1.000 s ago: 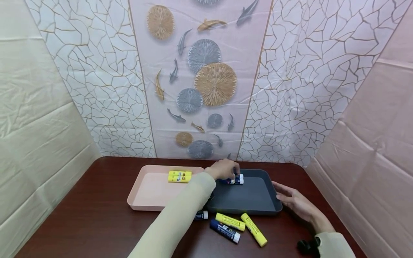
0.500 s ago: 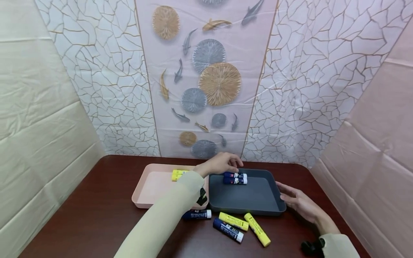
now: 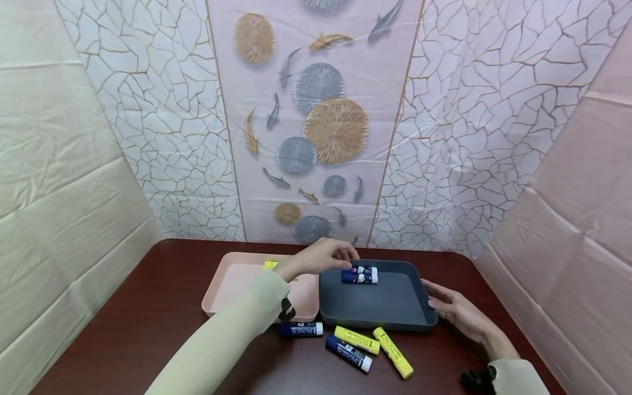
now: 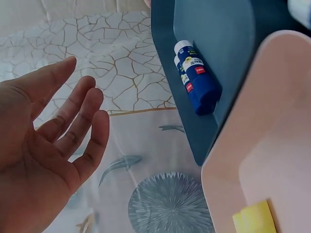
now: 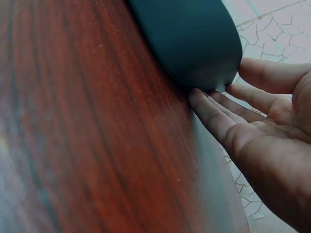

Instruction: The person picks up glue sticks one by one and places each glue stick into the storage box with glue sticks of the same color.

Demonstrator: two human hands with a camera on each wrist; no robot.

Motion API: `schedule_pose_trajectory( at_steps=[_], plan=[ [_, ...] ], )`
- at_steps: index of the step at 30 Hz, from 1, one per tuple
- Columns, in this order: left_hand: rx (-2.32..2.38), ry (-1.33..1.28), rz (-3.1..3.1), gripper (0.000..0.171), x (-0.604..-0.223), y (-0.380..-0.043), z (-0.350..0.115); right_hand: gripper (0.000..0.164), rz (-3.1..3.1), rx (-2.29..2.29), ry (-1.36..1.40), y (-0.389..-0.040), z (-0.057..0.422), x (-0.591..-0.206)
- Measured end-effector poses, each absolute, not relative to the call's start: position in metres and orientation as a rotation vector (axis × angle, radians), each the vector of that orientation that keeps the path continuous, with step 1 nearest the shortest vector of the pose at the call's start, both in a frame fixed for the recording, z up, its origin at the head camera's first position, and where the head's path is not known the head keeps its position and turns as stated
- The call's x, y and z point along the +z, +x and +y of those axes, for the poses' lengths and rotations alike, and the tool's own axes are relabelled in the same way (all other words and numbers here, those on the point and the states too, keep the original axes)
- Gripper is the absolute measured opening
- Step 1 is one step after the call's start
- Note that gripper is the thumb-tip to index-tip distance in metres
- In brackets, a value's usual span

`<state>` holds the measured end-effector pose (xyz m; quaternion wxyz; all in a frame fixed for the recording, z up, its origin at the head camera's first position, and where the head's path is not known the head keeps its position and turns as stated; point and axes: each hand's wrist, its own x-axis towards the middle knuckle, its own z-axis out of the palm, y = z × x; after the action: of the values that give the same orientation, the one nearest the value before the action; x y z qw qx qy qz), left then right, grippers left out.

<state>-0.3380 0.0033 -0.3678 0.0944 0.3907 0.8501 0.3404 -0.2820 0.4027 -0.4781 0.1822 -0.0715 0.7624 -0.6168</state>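
Observation:
My left hand (image 3: 320,257) hovers over the inner end of the dark grey tray (image 3: 382,304), its fingers loosely bent around nothing. Just under it, two blue glue sticks (image 3: 359,278) with white caps lie side by side in that tray. In the left wrist view, the left palm (image 4: 43,155) is bare, apart from the tray. At the tray's right end my right hand (image 3: 461,315) touches the outer wall with fairly straight fingers, as the right wrist view also shows. Yellow glue sticks (image 4: 255,218) lie in the pink tray (image 3: 232,293), partly hidden by the left arm.
In front of the trays on the dark wooden table (image 3: 123,323) lie a blue glue stick (image 3: 300,329), another blue one (image 3: 348,354), a yellow one (image 3: 357,340) and a second yellow one (image 3: 393,353). A patterned cloth (image 3: 316,131) hangs behind the table.
My left hand has released a blue glue stick in the grey tray, lifted off and drawn back leftward. My right hand has stayed at the tray's end. The head view has shifted slightly.

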Motion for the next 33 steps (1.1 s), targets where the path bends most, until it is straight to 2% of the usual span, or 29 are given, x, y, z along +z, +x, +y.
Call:
schedule_pose_trajectory(
  at_steps=[15, 33],
  plan=[
    [0.979, 1.136, 2.63, 0.023, -0.38, -0.293, -0.05, 0.074, 2.155, -1.738, -0.18, -0.283, 0.404, -0.48],
    [1.008, 1.102, 2.67, 0.018, -0.412, -0.25, -0.088, 0.074, 2.159, -1.731, -0.19, -0.283, 0.403, -0.478]
  ],
)
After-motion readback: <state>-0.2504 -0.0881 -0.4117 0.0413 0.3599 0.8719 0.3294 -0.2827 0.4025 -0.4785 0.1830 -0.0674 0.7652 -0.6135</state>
